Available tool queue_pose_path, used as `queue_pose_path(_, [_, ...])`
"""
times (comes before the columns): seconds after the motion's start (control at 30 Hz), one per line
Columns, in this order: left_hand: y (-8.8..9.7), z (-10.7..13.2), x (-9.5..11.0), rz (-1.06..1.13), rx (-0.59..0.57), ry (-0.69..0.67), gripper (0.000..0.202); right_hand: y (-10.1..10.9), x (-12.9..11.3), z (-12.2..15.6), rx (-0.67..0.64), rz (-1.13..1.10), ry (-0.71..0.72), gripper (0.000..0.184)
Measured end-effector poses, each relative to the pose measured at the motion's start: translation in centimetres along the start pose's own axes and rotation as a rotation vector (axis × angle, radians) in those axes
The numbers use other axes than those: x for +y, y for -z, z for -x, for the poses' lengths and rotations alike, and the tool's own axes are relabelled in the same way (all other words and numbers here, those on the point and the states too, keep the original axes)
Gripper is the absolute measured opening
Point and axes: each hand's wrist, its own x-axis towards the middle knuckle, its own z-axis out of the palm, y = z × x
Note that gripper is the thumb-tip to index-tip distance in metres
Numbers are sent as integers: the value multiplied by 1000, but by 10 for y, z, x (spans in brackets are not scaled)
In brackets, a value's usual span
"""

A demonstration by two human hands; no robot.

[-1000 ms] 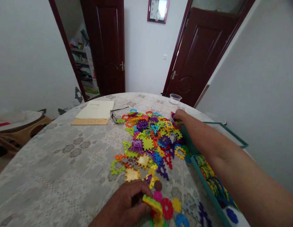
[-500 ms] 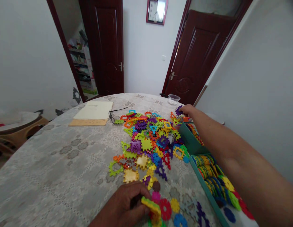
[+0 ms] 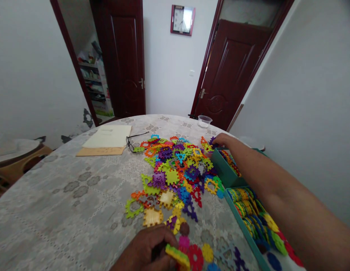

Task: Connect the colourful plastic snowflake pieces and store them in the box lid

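My left hand, low in the middle, is closed on a small stack of yellow and green plastic building pieces, held edge-up. Around it lie a red notched disc, a magenta piece and a yellow disc. Across the table, my right hand reaches over the boxes to the far right edge of the pile. A purple toothed piece is pinched at its fingertips, which are partly hidden. The multicoloured pile of interlocking pieces spreads between the hands.
Two green boxes hold sorted pieces: a far box under my right forearm and a near box. Eyeglasses and papers lie left of the pile. A clear plastic tub stands near the table's far edge.
My right hand has come down slightly with the purple piece, closer to the pile's far edge. The left hand still grips its stack. The view has tilted up a little.
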Motion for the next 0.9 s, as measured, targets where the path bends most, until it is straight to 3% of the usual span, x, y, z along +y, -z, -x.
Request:
queue_pose_path(0.23, [0,0,2,47,0,-17,18,-2,-4,11,161,-70,36,23])
queue_pose_path(0.4, [-2,-1,-1,47,25,-22,10,20,9,27,347,-238,3,34])
queue_pose_path(0.57, [-6,-2,-8,72,39,-34,14,37,16,60,398,-494,26,32])
queue_pose_path(0.7, [-6,-3,-10,95,53,-78,15,30,11,119,375,-674,110,33])
queue_pose_path(0.8, [-4,-2,-8,100,94,-102,15,11,5,194,301,-855,271,36])
queue_pose_path(0.9, [-3,0,-6,124,104,-145,17,-20,-3,281,215,-824,461,37])
